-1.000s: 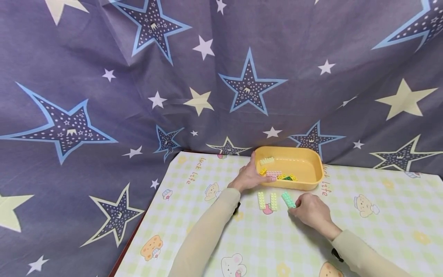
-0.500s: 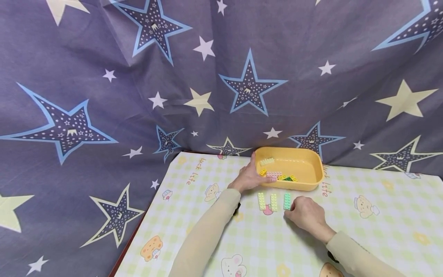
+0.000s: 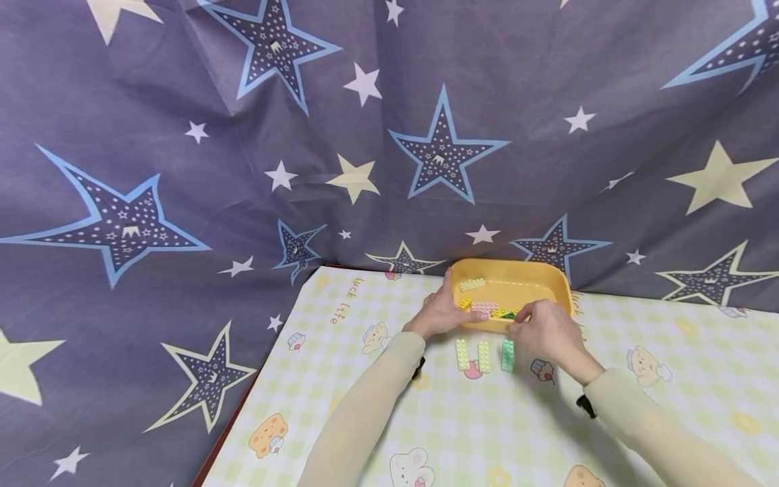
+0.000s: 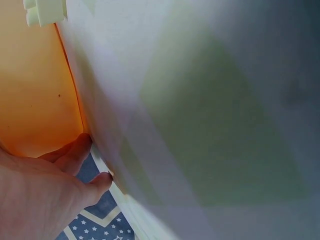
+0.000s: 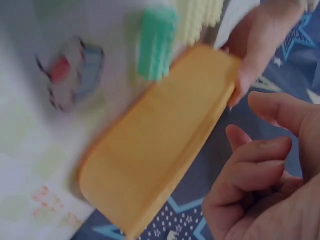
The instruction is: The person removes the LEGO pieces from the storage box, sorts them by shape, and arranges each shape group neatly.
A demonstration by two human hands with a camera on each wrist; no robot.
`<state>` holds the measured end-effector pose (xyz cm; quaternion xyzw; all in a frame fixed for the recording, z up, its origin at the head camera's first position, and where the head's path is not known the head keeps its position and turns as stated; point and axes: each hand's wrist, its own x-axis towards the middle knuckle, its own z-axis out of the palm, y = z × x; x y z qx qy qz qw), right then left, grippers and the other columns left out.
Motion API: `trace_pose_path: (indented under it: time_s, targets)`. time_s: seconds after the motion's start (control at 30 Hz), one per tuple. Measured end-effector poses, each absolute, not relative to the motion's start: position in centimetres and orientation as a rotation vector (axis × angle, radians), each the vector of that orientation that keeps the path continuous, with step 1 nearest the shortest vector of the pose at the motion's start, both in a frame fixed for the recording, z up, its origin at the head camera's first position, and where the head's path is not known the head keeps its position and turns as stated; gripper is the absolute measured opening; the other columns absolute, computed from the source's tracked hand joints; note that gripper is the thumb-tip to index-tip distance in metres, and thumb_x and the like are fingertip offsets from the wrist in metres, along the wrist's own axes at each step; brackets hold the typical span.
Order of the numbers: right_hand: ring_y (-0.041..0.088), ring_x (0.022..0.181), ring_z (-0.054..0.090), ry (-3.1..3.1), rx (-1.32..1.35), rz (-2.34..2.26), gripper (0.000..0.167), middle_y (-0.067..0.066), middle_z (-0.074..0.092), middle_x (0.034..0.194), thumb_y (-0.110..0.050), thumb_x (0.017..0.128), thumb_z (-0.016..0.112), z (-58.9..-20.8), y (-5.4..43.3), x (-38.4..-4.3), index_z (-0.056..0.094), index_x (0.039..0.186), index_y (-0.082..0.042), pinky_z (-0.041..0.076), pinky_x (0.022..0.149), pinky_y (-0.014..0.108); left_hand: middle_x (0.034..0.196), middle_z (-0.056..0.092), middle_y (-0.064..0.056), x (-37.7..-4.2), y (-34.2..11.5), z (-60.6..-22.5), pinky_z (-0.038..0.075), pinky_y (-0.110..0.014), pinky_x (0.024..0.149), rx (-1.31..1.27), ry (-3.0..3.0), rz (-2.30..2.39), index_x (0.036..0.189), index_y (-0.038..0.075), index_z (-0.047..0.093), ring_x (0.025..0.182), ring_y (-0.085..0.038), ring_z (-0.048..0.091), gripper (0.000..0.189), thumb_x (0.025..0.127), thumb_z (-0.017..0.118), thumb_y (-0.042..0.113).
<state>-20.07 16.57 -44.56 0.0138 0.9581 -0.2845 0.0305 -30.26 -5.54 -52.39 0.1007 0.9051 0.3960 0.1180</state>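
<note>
Tray smooth, bricks studded

Tray orange-yellow; mint brick; pale-yellow bricks; pink brick; tablecloth green-white checked; backdrop purple-grey, starry.

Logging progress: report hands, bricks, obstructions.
Left hand grips yellow tray. Right hand empty, at tray's near side. Mint brick on table beside two pale ones. Nothing covers them.
</note>
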Motion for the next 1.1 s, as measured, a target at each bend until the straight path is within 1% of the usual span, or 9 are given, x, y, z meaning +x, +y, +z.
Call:
trace_pose_path:
  time_s: [0.07, 0.13, 0.33, 0.4, 0.57, 0.73, 0.9, 0.97, 1.1]
  targets:
    - [0.029, 0.082, 0.072, 2.98, 0.021, -0.87, 0.03, 0.02, 0.083, 0.111, -0.028, 0.091, 0.084, -44.3, 16.8, -21.3, 0.083, 0.108, -0.002, 0.05, 0.059, 0.037, 0.18, 0.037, -0.007, -30.2, -5.7, -52.3, 0.037, -0.059, 0.131, 0.299, 2.645, 1.168, 0.177, 0.029, -0.003, 0.161, -0.045, 0.04, 0.143, 0.077, 0.092, 0.067]
    - [0.033, 0.086, 0.074, 3.0, 0.003, -0.862, 0.031, 0.022, 0.082, 0.116, -0.025, 0.092, 0.084, -44.1, 16.9, -22.6, 0.083, 0.111, -0.001, 0.052, 0.059, 0.039, 0.179, 0.037, -0.007, -30.2, -5.7, -52.1, 0.037, -0.059, 0.131, 0.298, 2.641, 1.18, 0.177, 0.028, -0.002, 0.16, -0.045, 0.04, 0.143, 0.077, 0.093, 0.066]
    - [0.034, 0.092, 0.073, 2.988, -0.006, -0.851, 0.027, 0.021, 0.082, 0.116, -0.022, 0.091, 0.083, -44.5, 17.1, -26.4, 0.083, 0.109, -0.002, 0.053, 0.064, 0.038, 0.178, 0.04, -0.005, -30.3, -5.8, -51.9, 0.039, -0.06, 0.13, 0.313, 2.646, 1.19, 0.177, 0.03, -0.001, 0.158, -0.044, 0.043, 0.142, 0.077, 0.094, 0.064]
    - [0.034, 0.096, 0.071, 2.966, 0.004, -0.841, 0.028, 0.02, 0.08, 0.119, -0.023, 0.092, 0.082, -44.7, 17.1, -27.5, 0.083, 0.11, -0.003, 0.054, 0.068, 0.039, 0.177, 0.041, -0.006, -30.3, -5.8, -52.0, 0.039, -0.059, 0.13, 0.305, 2.645, 1.187, 0.177, 0.031, -0.001, 0.158, -0.044, 0.043, 0.143, 0.076, 0.094, 0.065]
    - [0.036, 0.105, 0.066, 2.872, 0.001, -0.856, 0.036, 0.023, 0.073, 0.136, -0.025, 0.096, 0.08, -45.6, 16.8, -30.0, 0.078, 0.125, -0.005, 0.054, 0.083, 0.044, 0.179, 0.038, -0.008, -30.3, -5.7, -52.1, 0.038, -0.059, 0.13, 0.29, 2.626, 1.183, 0.177, 0.032, -0.003, 0.161, -0.045, 0.038, 0.145, 0.075, 0.093, 0.069]
    - [0.04, 0.113, 0.068, 2.85, -0.032, -0.853, 0.037, 0.025, 0.073, 0.137, -0.021, 0.098, 0.077, -46.9, 16.2, -32.1, 0.075, 0.131, -0.004, 0.055, 0.098, 0.053, 0.18, 0.037, -0.002, -30.3, -5.7, -52.2, 0.037, -0.059, 0.131, 0.291, 2.635, 1.18, 0.177, 0.032, -0.003, 0.161, -0.044, 0.038, 0.145, 0.075, 0.093, 0.068]
    - [0.042, 0.122, 0.066, 2.816, -0.118, -0.882, 0.044, 0.024, 0.07, 0.145, -0.011, 0.094, 0.077, -48.1, 15.6, -33.4, 0.074, 0.137, -0.004, 0.052, 0.111, 0.058, 0.18, 0.037, -0.001, -30.1, -5.6, -52.3, 0.038, -0.059, 0.13, 0.295, 2.641, 1.16, 0.177, 0.031, -0.003, 0.159, -0.044, 0.039, 0.143, 0.077, 0.092, 0.067]
    - [0.041, 0.122, 0.064, 2.806, -0.163, -0.891, 0.047, 0.025, 0.069, 0.147, -0.009, 0.091, 0.079, -48.5, 15.3, -33.8, 0.074, 0.137, -0.004, 0.051, 0.114, 0.059, 0.179, 0.038, -0.002, -30.1, -5.5, -52.3, 0.039, -0.058, 0.13, 0.295, 2.65, 1.156, 0.177, 0.031, -0.003, 0.159, -0.044, 0.041, 0.143, 0.077, 0.092, 0.067]
    - [0.039, 0.117, 0.064, 2.814, -0.247, -0.885, 0.048, 0.027, 0.069, 0.145, -0.006, 0.088, 0.08, -49.3, 15.0, -34.6, 0.074, 0.136, -0.001, 0.052, 0.113, 0.057, 0.179, 0.038, -0.001, -30.1, -5.5, -52.3, 0.04, -0.057, 0.129, 0.284, 2.665, 1.14, 0.177, 0.031, -0.003, 0.158, -0.043, 0.041, 0.142, 0.078, 0.092, 0.067]
